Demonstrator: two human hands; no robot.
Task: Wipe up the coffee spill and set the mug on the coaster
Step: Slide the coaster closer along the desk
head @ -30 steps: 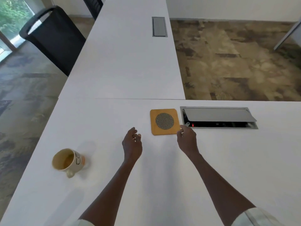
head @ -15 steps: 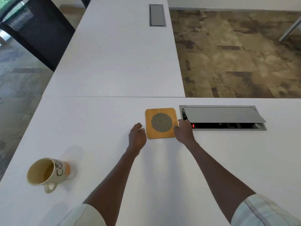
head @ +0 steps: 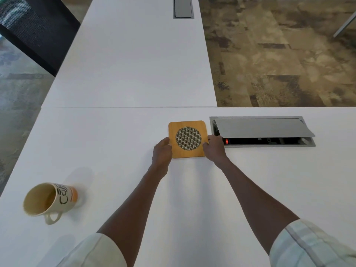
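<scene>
A cream mug with dark lettering and an orange band lies on its side at the near left of the white table, its mouth turned toward me and its handle down. A faint grey patch shows on the table just beyond it; I see no brown liquid. A square wooden coaster with a round mesh centre lies flat mid-table. My left hand holds its left edge and my right hand holds its right edge, fingers curled at the rim.
An open cable box with a raised grey flap sits right beside the coaster. A second white table with a shut cable flap extends away. A black mesh chair stands far left; patterned carpet lies to the right.
Both hands moved forward from short of the coaster and closed in on its left and right edges. The view tilted down, so the mug appears nearer.
</scene>
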